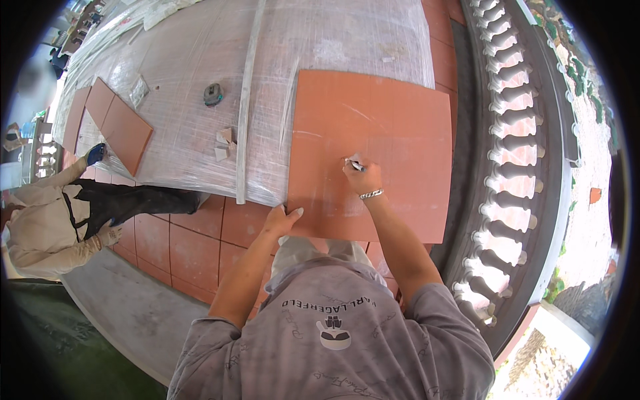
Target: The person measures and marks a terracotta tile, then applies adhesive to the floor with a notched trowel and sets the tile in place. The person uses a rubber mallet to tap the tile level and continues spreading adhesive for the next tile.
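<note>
A large square terracotta tile [400, 193] lies in front of me, its left part over a plastic-wrapped surface. My left hand [283, 220] grips its near left corner, thumb on top and fingers hidden below the edge. Over the middle of the tile, my right hand [364, 176] is closed in a pinch and wears a silver bracelet. Between its fingers is a small whitish thing with a dark part [356, 162], too small to name. Pale streaks mark the tile's face.
On the wrapped surface [187, 60] lie a long pale strip [249, 100], a tape measure [213, 95] and broken tile pieces [225, 143]. A person [53, 213] at left stands by more terracotta tiles [120, 127]. A balustrade [510, 160] runs along the right.
</note>
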The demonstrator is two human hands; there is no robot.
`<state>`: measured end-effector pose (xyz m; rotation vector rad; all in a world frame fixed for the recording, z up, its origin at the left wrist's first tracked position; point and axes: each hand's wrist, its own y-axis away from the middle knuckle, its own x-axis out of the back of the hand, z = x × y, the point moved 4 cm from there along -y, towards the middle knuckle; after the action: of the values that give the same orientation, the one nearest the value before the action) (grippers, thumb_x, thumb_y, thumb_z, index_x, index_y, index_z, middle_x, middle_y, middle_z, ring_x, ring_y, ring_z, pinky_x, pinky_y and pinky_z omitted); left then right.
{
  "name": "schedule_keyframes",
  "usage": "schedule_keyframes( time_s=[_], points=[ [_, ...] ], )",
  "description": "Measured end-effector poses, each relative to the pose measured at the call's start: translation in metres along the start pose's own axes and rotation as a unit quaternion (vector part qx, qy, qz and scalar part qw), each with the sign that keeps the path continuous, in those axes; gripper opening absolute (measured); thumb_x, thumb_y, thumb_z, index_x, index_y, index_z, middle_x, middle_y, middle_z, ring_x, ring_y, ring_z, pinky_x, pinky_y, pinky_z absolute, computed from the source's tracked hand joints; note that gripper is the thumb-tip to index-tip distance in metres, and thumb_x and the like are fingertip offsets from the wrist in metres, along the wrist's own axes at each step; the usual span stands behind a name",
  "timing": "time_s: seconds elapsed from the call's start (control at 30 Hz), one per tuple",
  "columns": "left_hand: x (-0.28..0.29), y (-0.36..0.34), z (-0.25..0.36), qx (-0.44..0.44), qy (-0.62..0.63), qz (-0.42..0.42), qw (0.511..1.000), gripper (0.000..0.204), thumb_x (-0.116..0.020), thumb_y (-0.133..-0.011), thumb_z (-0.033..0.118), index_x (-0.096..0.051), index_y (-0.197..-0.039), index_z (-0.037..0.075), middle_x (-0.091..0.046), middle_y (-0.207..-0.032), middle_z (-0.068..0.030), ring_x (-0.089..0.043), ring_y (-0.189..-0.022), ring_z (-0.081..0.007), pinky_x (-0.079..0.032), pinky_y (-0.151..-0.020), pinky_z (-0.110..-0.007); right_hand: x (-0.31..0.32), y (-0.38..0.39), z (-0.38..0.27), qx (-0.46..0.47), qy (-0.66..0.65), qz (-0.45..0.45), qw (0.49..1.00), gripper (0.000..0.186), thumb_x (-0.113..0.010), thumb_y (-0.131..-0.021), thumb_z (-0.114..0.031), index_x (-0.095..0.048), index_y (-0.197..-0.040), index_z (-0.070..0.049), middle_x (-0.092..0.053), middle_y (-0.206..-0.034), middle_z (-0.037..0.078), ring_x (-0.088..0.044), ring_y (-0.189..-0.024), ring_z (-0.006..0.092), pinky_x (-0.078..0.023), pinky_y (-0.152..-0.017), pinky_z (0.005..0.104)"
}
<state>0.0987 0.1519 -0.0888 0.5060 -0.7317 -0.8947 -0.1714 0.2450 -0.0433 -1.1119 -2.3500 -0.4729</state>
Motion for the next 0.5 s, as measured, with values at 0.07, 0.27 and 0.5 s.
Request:
schedule_keyframes(
  time_s=[0.07,0.27,0.5],
  points=[
    [0.001,0.000,0.002,-0.002,0.004,-0.001,1.000,0.063,-0.070,-0.084,0.041,-0.059,-0.120,-0.009,-0.067,-0.114,-0.0243,-0.065,-0.108,-0.0338,-0.050,-0.092,-0.039,0.005,-0.002,0.001,0.047,0.004,-0.012,0.999,0.007,-0.066,-0.085,-0.009,-0.068,-0.089,-0.004,-0.068,-0.072,0.010,-0.066,-0.064,0.0159,-0.051,-0.058,0.0317],
    [0.001,0.009,0.012,0.033,0.074,-0.020,0.997,0.062,-0.067,-0.089,0.037,-0.054,-0.127,-0.010,-0.064,-0.119,-0.0223,-0.064,-0.109,-0.0303,-0.052,-0.090,-0.038,0.112,0.016,0.073,0.054,-0.179,0.207,0.960,0.025,-0.064,-0.091,-0.029,-0.064,-0.103,-0.007,-0.069,-0.080,0.014,-0.067,-0.070,0.0299,-0.052,-0.063,0.0369],
    [-0.004,0.023,0.029,0.142,0.211,-0.001,0.967,0.057,-0.061,-0.095,0.036,-0.051,-0.134,-0.005,-0.061,-0.124,-0.0138,-0.063,-0.107,-0.0217,-0.055,-0.081,-0.035,0.238,0.054,0.206,-0.189,0.120,0.222,0.949,0.051,-0.057,-0.094,-0.046,-0.064,-0.102,0.004,-0.065,-0.078,0.018,-0.061,-0.072,0.0278,-0.049,-0.072,0.0389]
  ],
)
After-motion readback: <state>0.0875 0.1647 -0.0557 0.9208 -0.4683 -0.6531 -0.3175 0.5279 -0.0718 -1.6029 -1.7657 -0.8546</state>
